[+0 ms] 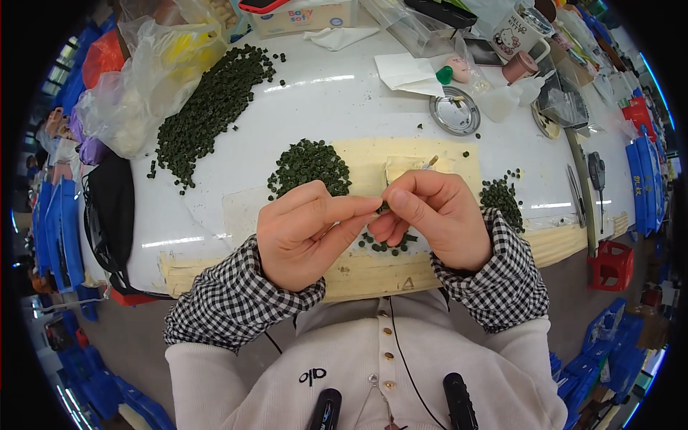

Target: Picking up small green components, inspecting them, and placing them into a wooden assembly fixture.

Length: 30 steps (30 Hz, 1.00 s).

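My left hand (304, 228) and my right hand (438, 213) meet above the front of the table, fingertips pinched together. Between them is a small dark green piece (383, 207), mostly covered by the fingers. Left of centre lies a heap of dark green pieces (309, 168), close behind my left hand. Below my fingers more small green pieces (385, 245) are scattered on the yellowish mat (358, 278). To the right of my right wrist sits another small pile of round green pieces (502, 202). Behind my right hand is a cream block (405, 166) with a thin stick on it.
A large green heap (215, 107) spreads at the back left beside plastic bags (136, 100). Toward the back right are a round metal dish (454, 112), white paper (408, 74), a mug (517, 34) and a thread spool (519, 67). Tweezers (575, 193) lie at the right edge.
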Tool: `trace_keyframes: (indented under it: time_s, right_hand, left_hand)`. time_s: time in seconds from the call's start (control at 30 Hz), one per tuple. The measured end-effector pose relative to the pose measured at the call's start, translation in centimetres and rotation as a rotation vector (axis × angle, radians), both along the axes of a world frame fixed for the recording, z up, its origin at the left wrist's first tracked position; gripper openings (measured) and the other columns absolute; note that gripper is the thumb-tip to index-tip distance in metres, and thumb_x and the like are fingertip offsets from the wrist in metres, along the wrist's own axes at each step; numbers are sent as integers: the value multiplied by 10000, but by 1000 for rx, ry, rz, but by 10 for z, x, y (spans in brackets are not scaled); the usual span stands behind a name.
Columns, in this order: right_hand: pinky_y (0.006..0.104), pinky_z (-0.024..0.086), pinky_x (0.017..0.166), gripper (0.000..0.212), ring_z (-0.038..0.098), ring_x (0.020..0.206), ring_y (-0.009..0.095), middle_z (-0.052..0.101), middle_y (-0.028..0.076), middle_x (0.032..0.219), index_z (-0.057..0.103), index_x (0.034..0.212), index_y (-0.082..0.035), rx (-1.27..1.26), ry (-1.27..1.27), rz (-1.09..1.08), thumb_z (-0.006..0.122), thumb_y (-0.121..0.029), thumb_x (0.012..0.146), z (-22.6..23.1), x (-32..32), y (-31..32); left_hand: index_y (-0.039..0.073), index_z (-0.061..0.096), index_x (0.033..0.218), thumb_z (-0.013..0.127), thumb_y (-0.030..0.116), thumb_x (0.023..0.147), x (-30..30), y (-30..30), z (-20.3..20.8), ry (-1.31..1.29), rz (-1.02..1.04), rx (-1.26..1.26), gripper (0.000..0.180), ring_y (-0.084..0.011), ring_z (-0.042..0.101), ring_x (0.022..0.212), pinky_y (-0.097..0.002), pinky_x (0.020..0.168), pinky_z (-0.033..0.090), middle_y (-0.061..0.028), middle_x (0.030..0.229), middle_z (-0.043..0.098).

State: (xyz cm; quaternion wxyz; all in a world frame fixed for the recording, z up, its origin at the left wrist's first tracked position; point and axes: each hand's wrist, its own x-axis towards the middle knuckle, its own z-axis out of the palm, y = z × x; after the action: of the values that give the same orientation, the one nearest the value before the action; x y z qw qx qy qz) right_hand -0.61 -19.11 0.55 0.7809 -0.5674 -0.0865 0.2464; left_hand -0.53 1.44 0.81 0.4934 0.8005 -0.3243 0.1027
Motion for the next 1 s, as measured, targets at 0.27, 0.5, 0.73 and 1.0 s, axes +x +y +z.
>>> trace_keyframes:
  time_s: [0.27,0.5,0.73,1.0]
  right_hand:
    - [211,511,643,216,626,707,90,670,72,789,614,936,21,-91,-105,-79,555,-186,945,0,-4,2]
    - [203,500,637,170,611,704,75,664,62,785,612,918,30,-111,-199,-150,582,-137,926,-3,-9,7]
    - [222,496,599,119,613,659,102,653,76,759,633,873,23,-359,-578,-257,637,-95,877,4,-11,8]
    - [262,490,562,106,614,608,185,638,92,735,649,865,-2,-569,-962,-330,706,-55,793,3,-6,7]
  left_hand:
    - [22,684,993,706,-44,737,-1,-2,1,-42,23,39,265,-118,473,513,-244,460,370,-34,631,496]
    - [19,683,991,704,-44,741,-1,-2,1,-46,25,45,259,-118,470,508,-246,456,368,-33,628,491]
    - [40,691,989,717,-18,748,3,1,-5,68,9,-30,250,-73,383,504,-225,456,299,8,594,438]
    - [45,694,970,724,-14,743,-2,-2,-2,61,40,-33,237,-74,374,502,-229,457,286,11,588,432]
